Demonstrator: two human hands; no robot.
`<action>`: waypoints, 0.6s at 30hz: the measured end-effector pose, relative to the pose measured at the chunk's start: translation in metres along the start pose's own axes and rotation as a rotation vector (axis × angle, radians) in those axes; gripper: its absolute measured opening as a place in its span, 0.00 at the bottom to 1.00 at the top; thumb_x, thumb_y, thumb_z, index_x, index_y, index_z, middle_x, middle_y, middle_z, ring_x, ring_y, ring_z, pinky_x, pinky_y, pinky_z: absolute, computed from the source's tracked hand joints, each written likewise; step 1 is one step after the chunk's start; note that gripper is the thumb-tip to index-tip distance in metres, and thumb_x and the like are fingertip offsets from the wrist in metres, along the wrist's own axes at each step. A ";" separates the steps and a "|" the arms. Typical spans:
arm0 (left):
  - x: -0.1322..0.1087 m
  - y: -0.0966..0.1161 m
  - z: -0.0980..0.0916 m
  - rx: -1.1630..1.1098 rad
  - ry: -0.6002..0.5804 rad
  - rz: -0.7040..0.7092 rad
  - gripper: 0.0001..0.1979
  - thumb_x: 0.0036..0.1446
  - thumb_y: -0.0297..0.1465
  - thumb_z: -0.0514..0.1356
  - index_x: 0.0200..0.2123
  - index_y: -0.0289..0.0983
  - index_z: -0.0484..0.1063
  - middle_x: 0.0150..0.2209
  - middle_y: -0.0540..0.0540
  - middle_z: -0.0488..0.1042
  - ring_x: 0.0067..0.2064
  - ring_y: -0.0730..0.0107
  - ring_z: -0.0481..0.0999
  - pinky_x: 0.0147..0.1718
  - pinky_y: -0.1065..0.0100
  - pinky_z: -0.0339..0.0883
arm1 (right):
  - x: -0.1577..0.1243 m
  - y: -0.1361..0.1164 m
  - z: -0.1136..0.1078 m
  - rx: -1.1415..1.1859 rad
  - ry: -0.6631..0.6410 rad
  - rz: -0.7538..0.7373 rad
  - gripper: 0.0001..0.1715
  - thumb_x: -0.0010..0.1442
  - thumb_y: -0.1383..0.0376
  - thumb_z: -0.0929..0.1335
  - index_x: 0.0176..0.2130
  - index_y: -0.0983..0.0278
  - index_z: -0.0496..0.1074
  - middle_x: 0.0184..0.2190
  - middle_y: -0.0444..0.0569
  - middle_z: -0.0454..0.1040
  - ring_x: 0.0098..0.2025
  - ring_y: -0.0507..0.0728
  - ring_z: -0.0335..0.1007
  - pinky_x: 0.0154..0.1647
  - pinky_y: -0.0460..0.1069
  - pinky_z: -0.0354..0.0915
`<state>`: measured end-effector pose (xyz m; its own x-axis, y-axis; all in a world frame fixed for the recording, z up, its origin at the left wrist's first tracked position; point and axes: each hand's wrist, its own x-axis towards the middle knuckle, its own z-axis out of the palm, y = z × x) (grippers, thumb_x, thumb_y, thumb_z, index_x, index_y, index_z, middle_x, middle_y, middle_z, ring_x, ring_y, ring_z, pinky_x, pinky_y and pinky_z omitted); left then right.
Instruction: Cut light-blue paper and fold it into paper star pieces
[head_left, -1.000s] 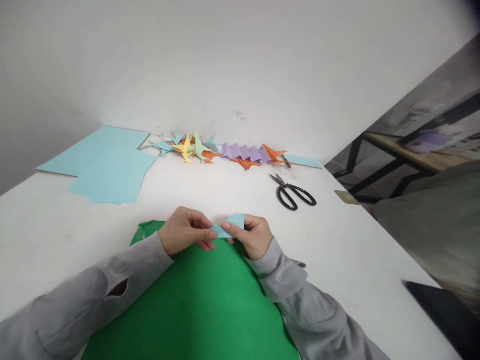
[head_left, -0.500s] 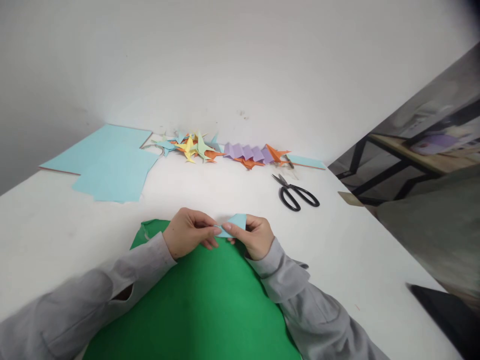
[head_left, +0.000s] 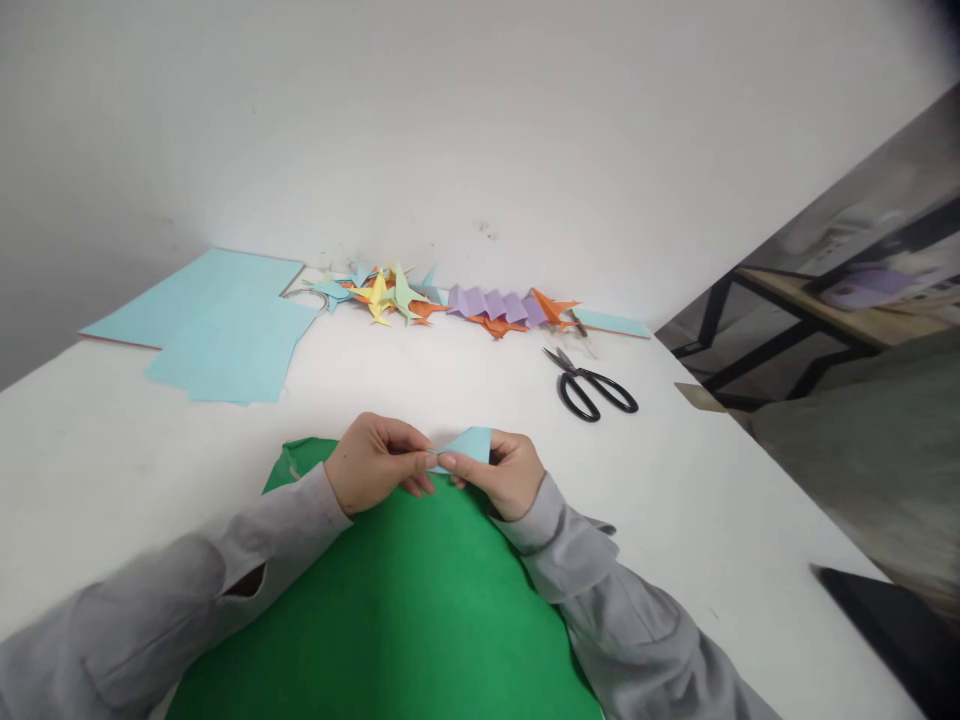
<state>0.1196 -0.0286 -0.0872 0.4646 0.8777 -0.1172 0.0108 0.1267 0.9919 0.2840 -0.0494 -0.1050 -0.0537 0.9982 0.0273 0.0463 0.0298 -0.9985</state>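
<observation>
A small folded piece of light blue paper [head_left: 474, 442] is held between both hands, above the far end of a green cloth surface [head_left: 405, 600]. My left hand [head_left: 381, 464] pinches its narrow left tip between thumb and fingers. From the other side my right hand [head_left: 501, 468] grips the paper, its thumb lying on top near the left hand's fingertips. The fingers beneath the paper are partly hidden.
Light blue sheets [head_left: 232, 330] lie at the left. Along the wall sit folded paper figures [head_left: 390, 295] and a purple pleated paper [head_left: 495, 305]. Black-handled scissors [head_left: 585, 385] rest right of centre on the white table [head_left: 675, 480]. A dark flat object [head_left: 885, 630] is at lower right.
My right thumb has slid slightly left along the blue paper, closer to my left fingertips. The paper is still held by both hands.
</observation>
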 end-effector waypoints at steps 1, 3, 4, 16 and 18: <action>0.000 0.000 0.000 0.002 0.001 0.001 0.09 0.40 0.31 0.67 0.23 0.30 0.74 0.15 0.47 0.73 0.19 0.69 0.74 0.18 0.71 0.70 | 0.000 -0.001 0.000 0.000 -0.009 0.005 0.15 0.37 0.58 0.75 0.16 0.66 0.71 0.11 0.41 0.67 0.15 0.48 0.59 0.17 0.44 0.57; 0.000 0.000 0.000 0.003 0.005 0.004 0.08 0.40 0.30 0.66 0.23 0.30 0.74 0.14 0.48 0.73 0.18 0.70 0.73 0.17 0.72 0.70 | -0.001 -0.002 0.000 0.001 -0.022 0.013 0.15 0.38 0.58 0.75 0.16 0.66 0.71 0.11 0.42 0.67 0.15 0.48 0.59 0.18 0.45 0.58; -0.001 0.000 0.000 0.003 0.006 0.004 0.08 0.41 0.30 0.66 0.23 0.29 0.74 0.14 0.48 0.73 0.18 0.71 0.73 0.17 0.72 0.70 | -0.001 -0.002 0.000 -0.001 -0.023 0.013 0.15 0.38 0.58 0.75 0.16 0.66 0.71 0.11 0.42 0.67 0.16 0.48 0.60 0.19 0.45 0.58; 0.001 0.000 0.001 -0.020 0.035 0.023 0.05 0.41 0.28 0.65 0.22 0.30 0.74 0.14 0.48 0.73 0.18 0.71 0.73 0.17 0.72 0.70 | 0.000 -0.004 0.001 -0.019 -0.060 0.009 0.16 0.35 0.60 0.76 0.17 0.66 0.69 0.13 0.40 0.67 0.17 0.47 0.57 0.18 0.44 0.55; 0.001 0.000 0.001 -0.020 0.039 0.021 0.05 0.41 0.27 0.65 0.22 0.30 0.74 0.14 0.48 0.73 0.17 0.72 0.73 0.17 0.72 0.70 | 0.000 -0.003 0.001 -0.024 -0.062 0.015 0.16 0.35 0.60 0.76 0.17 0.66 0.68 0.13 0.40 0.66 0.17 0.47 0.56 0.18 0.44 0.54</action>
<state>0.1209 -0.0287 -0.0869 0.4293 0.8977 -0.0990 -0.0166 0.1175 0.9929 0.2831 -0.0497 -0.1022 -0.1141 0.9934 0.0091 0.0715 0.0173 -0.9973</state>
